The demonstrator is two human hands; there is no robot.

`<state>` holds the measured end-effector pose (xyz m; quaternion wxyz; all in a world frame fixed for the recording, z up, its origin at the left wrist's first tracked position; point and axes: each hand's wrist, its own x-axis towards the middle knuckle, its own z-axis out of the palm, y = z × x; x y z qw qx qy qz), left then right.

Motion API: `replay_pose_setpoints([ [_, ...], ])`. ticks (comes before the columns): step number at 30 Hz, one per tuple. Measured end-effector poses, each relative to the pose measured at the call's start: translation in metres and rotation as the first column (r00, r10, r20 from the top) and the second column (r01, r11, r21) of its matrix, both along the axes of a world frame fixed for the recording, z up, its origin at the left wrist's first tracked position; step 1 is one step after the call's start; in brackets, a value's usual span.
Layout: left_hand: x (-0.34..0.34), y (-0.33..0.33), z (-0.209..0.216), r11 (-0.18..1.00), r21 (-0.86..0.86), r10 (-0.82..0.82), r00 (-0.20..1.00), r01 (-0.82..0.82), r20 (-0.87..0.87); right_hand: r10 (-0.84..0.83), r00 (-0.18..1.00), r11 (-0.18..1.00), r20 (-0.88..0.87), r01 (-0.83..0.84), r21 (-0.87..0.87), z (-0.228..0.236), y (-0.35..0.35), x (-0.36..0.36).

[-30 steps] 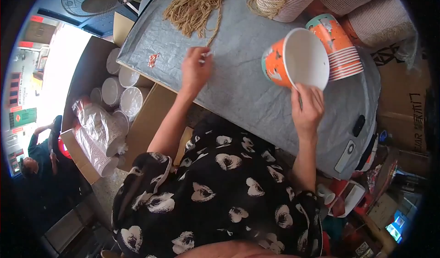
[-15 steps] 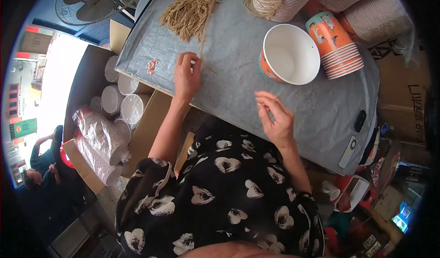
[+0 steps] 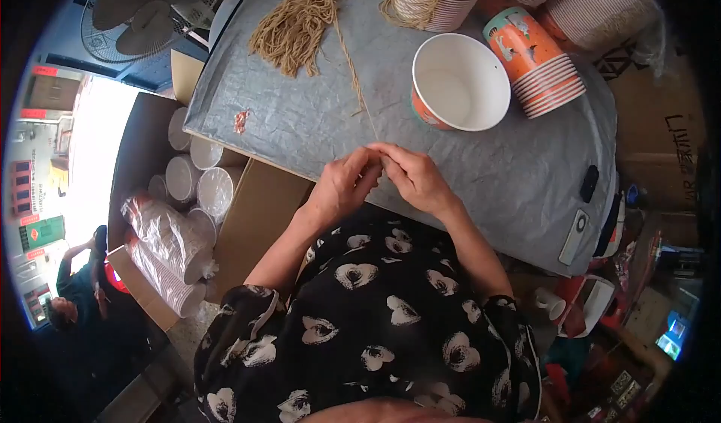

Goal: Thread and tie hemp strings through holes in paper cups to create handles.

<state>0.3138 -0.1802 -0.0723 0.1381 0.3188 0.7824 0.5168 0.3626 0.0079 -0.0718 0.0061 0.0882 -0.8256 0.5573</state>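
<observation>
My left hand (image 3: 342, 185) and my right hand (image 3: 417, 180) meet at the table's near edge, fingertips pinched together. From their fingertips a thin strand of tan twine (image 3: 353, 76) runs up to a loose bundle of twine (image 3: 300, 27) at the far left. The strand's end inside my fingers is hidden. Beyond my right hand stands a large white-lined paper bucket (image 3: 460, 85) with an orange outside, its open mouth tilted toward me. Touching its right side lies a nested stack of orange paper buckets (image 3: 535, 61).
More stacked cups (image 3: 439, 1), with twine loops on them, stand at the back. Small reddish scraps (image 3: 240, 121) lie on the left of the grey-covered table (image 3: 300, 134). A cardboard box (image 3: 266, 205) of wrapped cups is below left. A white remote-like object (image 3: 574, 237) lies at right.
My left hand has moved right and nearer to me, and my right hand has moved left, so they now meet. The twine strand is drawn out toward them.
</observation>
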Motion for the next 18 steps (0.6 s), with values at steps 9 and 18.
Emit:
replay_pose_setpoints([
  [9,-0.005,0.03,0.015,0.985,0.001,-0.171,0.984,0.172,0.057,-0.248,0.965,0.966,0.088,0.254,-0.055,0.018,0.036,0.054],
  [18,-0.003,0.059,0.012,0.975,0.045,-0.22,0.93,0.216,0.296,-0.386,0.91,0.905,0.149,0.405,-0.128,0.037,0.067,0.1],
])
